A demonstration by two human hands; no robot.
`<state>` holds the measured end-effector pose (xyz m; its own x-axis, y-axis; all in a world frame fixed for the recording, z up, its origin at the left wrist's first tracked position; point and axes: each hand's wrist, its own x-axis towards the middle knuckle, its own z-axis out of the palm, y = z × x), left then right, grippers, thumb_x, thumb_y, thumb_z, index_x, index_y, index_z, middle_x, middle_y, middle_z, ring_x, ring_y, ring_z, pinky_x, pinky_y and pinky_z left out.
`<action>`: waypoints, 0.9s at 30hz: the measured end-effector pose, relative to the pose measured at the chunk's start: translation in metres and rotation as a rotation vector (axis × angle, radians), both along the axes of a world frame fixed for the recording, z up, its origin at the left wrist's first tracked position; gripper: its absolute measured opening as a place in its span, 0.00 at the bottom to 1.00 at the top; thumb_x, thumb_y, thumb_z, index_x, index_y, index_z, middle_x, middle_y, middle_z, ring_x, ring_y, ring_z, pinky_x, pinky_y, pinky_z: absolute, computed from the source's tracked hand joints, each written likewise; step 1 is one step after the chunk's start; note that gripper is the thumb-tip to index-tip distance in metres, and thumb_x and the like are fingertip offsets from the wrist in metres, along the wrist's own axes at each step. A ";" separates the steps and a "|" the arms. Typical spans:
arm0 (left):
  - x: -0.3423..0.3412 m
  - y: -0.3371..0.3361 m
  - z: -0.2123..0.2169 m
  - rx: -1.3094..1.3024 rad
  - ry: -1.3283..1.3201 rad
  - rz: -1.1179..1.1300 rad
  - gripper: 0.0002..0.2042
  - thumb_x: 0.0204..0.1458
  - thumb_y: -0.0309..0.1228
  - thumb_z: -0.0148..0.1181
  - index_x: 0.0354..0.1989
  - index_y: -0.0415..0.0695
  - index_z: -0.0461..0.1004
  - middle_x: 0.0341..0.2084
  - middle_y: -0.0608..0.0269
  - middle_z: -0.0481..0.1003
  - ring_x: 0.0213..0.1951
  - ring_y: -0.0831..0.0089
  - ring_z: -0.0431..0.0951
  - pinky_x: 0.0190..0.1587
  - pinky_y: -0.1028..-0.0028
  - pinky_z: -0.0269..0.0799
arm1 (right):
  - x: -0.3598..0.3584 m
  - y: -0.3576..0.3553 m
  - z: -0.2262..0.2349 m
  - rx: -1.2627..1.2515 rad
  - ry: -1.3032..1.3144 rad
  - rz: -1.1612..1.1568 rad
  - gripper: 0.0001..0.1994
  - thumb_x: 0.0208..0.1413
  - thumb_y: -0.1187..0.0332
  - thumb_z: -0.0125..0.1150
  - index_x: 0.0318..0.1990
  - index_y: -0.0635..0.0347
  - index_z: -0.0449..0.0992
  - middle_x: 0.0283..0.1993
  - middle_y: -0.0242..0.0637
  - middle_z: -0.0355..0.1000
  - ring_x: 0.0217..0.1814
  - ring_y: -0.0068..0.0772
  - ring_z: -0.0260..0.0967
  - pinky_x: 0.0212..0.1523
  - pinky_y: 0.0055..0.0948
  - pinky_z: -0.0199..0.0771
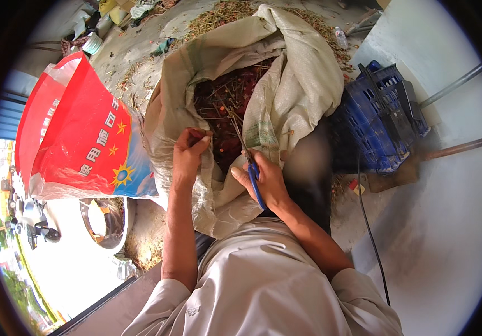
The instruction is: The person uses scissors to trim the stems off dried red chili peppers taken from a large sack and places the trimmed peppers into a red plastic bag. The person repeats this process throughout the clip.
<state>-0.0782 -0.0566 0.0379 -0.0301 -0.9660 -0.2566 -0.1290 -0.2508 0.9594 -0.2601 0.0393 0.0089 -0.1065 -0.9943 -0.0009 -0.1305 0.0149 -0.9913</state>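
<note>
An open woven sack (305, 67), off-white with its rim folded down, stands in front of me. Inside lie dark red, dried-looking pieces (241, 84) mixed with thin pale stalks. My right hand (269, 182) grips blue-handled scissors (256, 187), their blades slightly apart and pointing into the sack's mouth. At the sack's near left rim, my left hand (188, 151) is closed in a pinch. Something small and reddish seems to show at its fingertips, but I cannot make out what it is.
A red and blue printed plastic bag (78, 123) stands at the left, above a white round tub (126, 224). At the right are a blue plastic crate (364, 106) and a black cable (367, 218). Stalk clippings (218, 19) litter the floor beyond, near a clear bottle (341, 38).
</note>
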 end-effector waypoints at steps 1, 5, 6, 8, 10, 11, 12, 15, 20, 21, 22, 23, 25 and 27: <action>0.002 0.001 0.002 0.012 0.198 0.015 0.05 0.55 0.22 0.57 0.40 0.40 0.74 0.36 0.60 0.78 0.28 0.74 0.75 0.20 0.77 0.61 | -0.001 0.000 0.006 0.018 0.035 0.017 0.26 0.50 0.55 0.73 0.49 0.66 0.72 0.21 0.27 0.63 0.22 0.19 0.58 0.26 0.22 0.64; 0.004 0.007 0.004 0.033 0.708 0.101 0.07 0.57 0.23 0.56 0.43 0.41 0.73 0.38 0.57 0.78 0.32 0.76 0.76 0.16 0.85 0.53 | -0.001 0.001 0.028 0.015 0.095 0.081 0.25 0.49 0.57 0.73 0.48 0.67 0.73 0.22 0.32 0.66 0.23 0.22 0.62 0.27 0.25 0.66; 0.005 0.009 0.004 0.037 0.779 0.132 0.07 0.57 0.23 0.56 0.44 0.41 0.73 0.39 0.56 0.78 0.33 0.75 0.77 0.16 0.85 0.54 | -0.001 0.001 0.028 0.009 0.127 0.096 0.26 0.49 0.57 0.73 0.48 0.67 0.73 0.23 0.34 0.68 0.23 0.24 0.64 0.27 0.27 0.68; 0.007 0.012 0.004 0.051 0.882 0.169 0.07 0.57 0.25 0.57 0.44 0.42 0.73 0.39 0.55 0.78 0.35 0.73 0.79 0.15 0.85 0.56 | -0.001 0.001 0.027 -0.004 0.188 0.123 0.26 0.49 0.56 0.73 0.48 0.67 0.73 0.25 0.39 0.71 0.24 0.30 0.68 0.29 0.30 0.70; 0.009 0.016 -0.001 0.068 0.946 0.180 0.08 0.58 0.26 0.58 0.45 0.42 0.73 0.39 0.54 0.78 0.37 0.71 0.80 0.15 0.85 0.57 | 0.000 0.002 0.026 -0.018 0.251 0.122 0.29 0.48 0.54 0.72 0.49 0.68 0.73 0.29 0.44 0.73 0.29 0.38 0.72 0.32 0.35 0.73; 0.010 0.017 -0.004 0.090 0.978 0.179 0.08 0.57 0.26 0.58 0.45 0.42 0.73 0.39 0.54 0.78 0.37 0.71 0.80 0.15 0.85 0.56 | 0.001 0.002 0.025 -0.025 0.284 0.121 0.30 0.48 0.53 0.72 0.50 0.68 0.72 0.32 0.47 0.74 0.31 0.43 0.74 0.34 0.37 0.74; 0.010 0.018 -0.007 0.113 1.011 0.178 0.08 0.57 0.26 0.58 0.45 0.42 0.73 0.39 0.54 0.78 0.37 0.71 0.80 0.14 0.85 0.56 | 0.001 0.002 0.025 -0.082 0.331 0.112 0.31 0.48 0.53 0.72 0.52 0.68 0.72 0.33 0.46 0.74 0.30 0.41 0.73 0.34 0.36 0.74; 0.010 0.021 -0.010 0.092 1.049 0.189 0.08 0.57 0.26 0.59 0.44 0.42 0.72 0.39 0.54 0.78 0.36 0.71 0.80 0.14 0.85 0.56 | 0.005 0.001 0.026 -0.173 0.434 0.114 0.33 0.48 0.51 0.71 0.54 0.68 0.71 0.37 0.48 0.73 0.33 0.43 0.72 0.36 0.37 0.73; 0.011 0.028 -0.013 0.044 1.071 0.144 0.07 0.55 0.24 0.60 0.43 0.42 0.73 0.40 0.55 0.79 0.35 0.72 0.80 0.14 0.84 0.56 | 0.009 -0.002 0.029 -0.165 0.442 0.120 0.33 0.48 0.48 0.69 0.52 0.68 0.70 0.38 0.53 0.74 0.39 0.54 0.74 0.40 0.44 0.75; 0.010 0.031 -0.012 0.033 1.078 0.116 0.07 0.55 0.24 0.60 0.42 0.43 0.74 0.41 0.56 0.79 0.35 0.73 0.80 0.14 0.84 0.56 | 0.010 -0.003 0.029 -0.159 0.433 0.141 0.33 0.48 0.48 0.69 0.52 0.67 0.71 0.37 0.53 0.74 0.39 0.54 0.74 0.39 0.44 0.75; 0.008 0.033 -0.011 0.021 1.085 0.088 0.07 0.55 0.24 0.61 0.41 0.43 0.74 0.41 0.56 0.79 0.35 0.73 0.80 0.15 0.84 0.55 | 0.010 -0.005 0.029 -0.152 0.423 0.161 0.32 0.48 0.48 0.69 0.52 0.67 0.71 0.36 0.53 0.74 0.38 0.54 0.74 0.39 0.44 0.75; 0.006 0.036 -0.011 0.037 1.071 0.095 0.06 0.54 0.23 0.61 0.40 0.43 0.74 0.40 0.57 0.79 0.35 0.73 0.80 0.15 0.84 0.55 | 0.011 -0.006 0.029 -0.145 0.413 0.183 0.32 0.49 0.48 0.69 0.52 0.67 0.71 0.35 0.53 0.74 0.37 0.54 0.74 0.38 0.43 0.75; 0.004 0.041 -0.011 0.069 1.042 0.109 0.05 0.53 0.23 0.62 0.38 0.43 0.75 0.40 0.58 0.80 0.34 0.73 0.80 0.15 0.83 0.55 | 0.013 -0.005 0.029 -0.161 0.423 0.167 0.30 0.49 0.49 0.68 0.50 0.66 0.71 0.34 0.51 0.74 0.35 0.53 0.74 0.35 0.43 0.75; 0.003 0.044 -0.007 0.108 0.931 0.109 0.06 0.52 0.23 0.63 0.37 0.44 0.76 0.38 0.60 0.80 0.32 0.75 0.79 0.15 0.83 0.55 | 0.013 -0.004 0.029 -0.183 0.483 0.150 0.30 0.49 0.49 0.69 0.49 0.66 0.71 0.33 0.50 0.74 0.33 0.52 0.74 0.33 0.41 0.75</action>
<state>-0.0747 -0.0129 0.0312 -0.1793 -0.9481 -0.2627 0.7073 -0.3098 0.6354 -0.2470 0.0355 0.0376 0.0914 -0.9780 0.1877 -0.5597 -0.2064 -0.8026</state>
